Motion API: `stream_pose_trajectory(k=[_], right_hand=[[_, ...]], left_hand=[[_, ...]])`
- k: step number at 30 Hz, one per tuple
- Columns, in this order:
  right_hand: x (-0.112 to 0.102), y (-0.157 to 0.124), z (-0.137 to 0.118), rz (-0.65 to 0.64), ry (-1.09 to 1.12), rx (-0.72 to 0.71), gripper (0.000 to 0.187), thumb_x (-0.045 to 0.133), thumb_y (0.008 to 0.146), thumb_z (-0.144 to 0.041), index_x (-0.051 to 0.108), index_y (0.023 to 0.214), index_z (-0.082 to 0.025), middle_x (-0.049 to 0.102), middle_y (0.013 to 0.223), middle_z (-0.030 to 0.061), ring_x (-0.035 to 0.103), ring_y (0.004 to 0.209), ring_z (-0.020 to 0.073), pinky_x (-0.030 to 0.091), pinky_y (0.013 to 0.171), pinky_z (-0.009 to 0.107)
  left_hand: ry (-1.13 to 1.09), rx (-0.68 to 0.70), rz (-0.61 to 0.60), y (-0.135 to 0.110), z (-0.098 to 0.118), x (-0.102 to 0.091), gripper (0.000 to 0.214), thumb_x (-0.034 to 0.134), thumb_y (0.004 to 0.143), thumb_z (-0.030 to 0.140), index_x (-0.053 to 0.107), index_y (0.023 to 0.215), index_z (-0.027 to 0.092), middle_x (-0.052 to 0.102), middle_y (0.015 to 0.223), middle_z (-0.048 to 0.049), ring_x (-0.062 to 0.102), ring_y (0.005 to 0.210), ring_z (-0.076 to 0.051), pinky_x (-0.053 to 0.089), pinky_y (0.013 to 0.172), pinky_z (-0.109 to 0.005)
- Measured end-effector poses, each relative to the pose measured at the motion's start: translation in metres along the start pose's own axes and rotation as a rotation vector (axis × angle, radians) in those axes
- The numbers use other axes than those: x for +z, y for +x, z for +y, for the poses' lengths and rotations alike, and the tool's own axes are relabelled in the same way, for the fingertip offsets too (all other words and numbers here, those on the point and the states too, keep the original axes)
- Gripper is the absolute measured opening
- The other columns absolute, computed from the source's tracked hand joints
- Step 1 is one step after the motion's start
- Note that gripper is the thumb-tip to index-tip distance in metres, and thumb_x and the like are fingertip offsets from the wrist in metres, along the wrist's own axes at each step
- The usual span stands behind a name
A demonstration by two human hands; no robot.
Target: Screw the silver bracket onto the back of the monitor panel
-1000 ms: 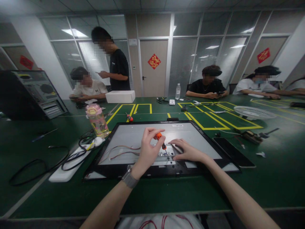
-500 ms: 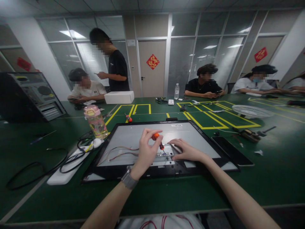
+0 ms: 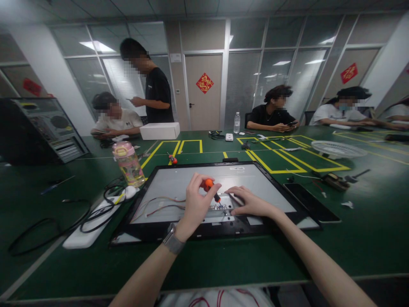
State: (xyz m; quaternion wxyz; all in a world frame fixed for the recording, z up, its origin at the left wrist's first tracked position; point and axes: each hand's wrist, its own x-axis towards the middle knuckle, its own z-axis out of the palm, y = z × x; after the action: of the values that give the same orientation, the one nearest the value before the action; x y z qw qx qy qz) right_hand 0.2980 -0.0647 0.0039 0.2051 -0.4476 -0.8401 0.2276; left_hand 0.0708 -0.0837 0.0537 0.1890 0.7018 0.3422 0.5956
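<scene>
A black-framed monitor panel (image 3: 179, 181) lies flat, back side up, on the green table. My left hand (image 3: 195, 204) is closed round a small orange-handled screwdriver (image 3: 211, 187), whose tip points down at a metal strip (image 3: 220, 209) near the panel's front edge. My right hand (image 3: 249, 201) rests on the panel beside that strip, fingers pressed down on it. Thin red and white wires (image 3: 162, 204) run across the panel to the left of my hands.
A pink-lidded bottle (image 3: 128, 162), a white power strip with black cables (image 3: 92, 215) and a computer case (image 3: 41, 128) are at left. A phone (image 3: 308, 201), a fan grille (image 3: 335, 149) and small tools lie right. Several people sit or stand at the far side.
My left hand has shifted its fingers on the screwdriver handle, which now stands slightly more upright. My right hand has stayed in place.
</scene>
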Motion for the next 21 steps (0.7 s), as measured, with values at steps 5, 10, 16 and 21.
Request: stream_pose_trajectory(k=[5, 10, 16, 21], right_hand=[[0.0007, -0.0002, 0.0026, 0.004, 0.000, -0.001, 0.071, 0.072, 0.069, -0.057, 0.050, 0.130, -0.028, 0.052, 0.132, 0.0066, 0.040, 0.122, 0.0309, 0.031, 0.106, 0.046], [0.0012, 0.0000, 0.0037, 0.003, -0.001, -0.006, 0.071, 0.071, 0.070, -0.057, 0.050, 0.130, -0.027, 0.052, 0.132, 0.0067, 0.040, 0.122, 0.0304, 0.031, 0.106, 0.045], [0.0009, -0.0002, 0.0034, -0.006, 0.006, 0.002, 0.071, 0.072, 0.070, -0.057, 0.050, 0.131, -0.027, 0.051, 0.132, 0.0065, 0.039, 0.124, 0.0303, 0.030, 0.107, 0.045], [0.0004, -0.0007, 0.0018, -0.004, 0.014, 0.016, 0.071, 0.072, 0.069, -0.056, 0.050, 0.130, -0.028, 0.051, 0.133, 0.0062, 0.039, 0.124, 0.0309, 0.030, 0.107, 0.046]], left_hand=[[-0.072, 0.043, -0.077, -0.0014, 0.0010, 0.0001, 0.019, 0.052, 0.089, 0.019, 0.061, 0.105, 0.020, 0.056, 0.093, -0.0038, 0.057, 0.086, -0.015, 0.046, 0.079, -0.029], [-0.116, 0.064, -0.089, -0.0019, 0.0023, -0.0005, 0.022, 0.053, 0.089, 0.019, 0.062, 0.109, 0.021, 0.058, 0.100, -0.0055, 0.058, 0.094, -0.017, 0.046, 0.085, -0.032], [-0.144, 0.008, -0.033, 0.0010, 0.0048, -0.0043, 0.020, 0.051, 0.089, 0.020, 0.068, 0.101, 0.021, 0.058, 0.091, -0.0040, 0.058, 0.087, -0.016, 0.046, 0.081, -0.030], [-0.216, -0.058, -0.051, 0.0027, 0.0029, -0.0041, 0.021, 0.052, 0.089, 0.022, 0.069, 0.102, 0.019, 0.063, 0.094, -0.0054, 0.060, 0.089, -0.017, 0.046, 0.083, -0.030]])
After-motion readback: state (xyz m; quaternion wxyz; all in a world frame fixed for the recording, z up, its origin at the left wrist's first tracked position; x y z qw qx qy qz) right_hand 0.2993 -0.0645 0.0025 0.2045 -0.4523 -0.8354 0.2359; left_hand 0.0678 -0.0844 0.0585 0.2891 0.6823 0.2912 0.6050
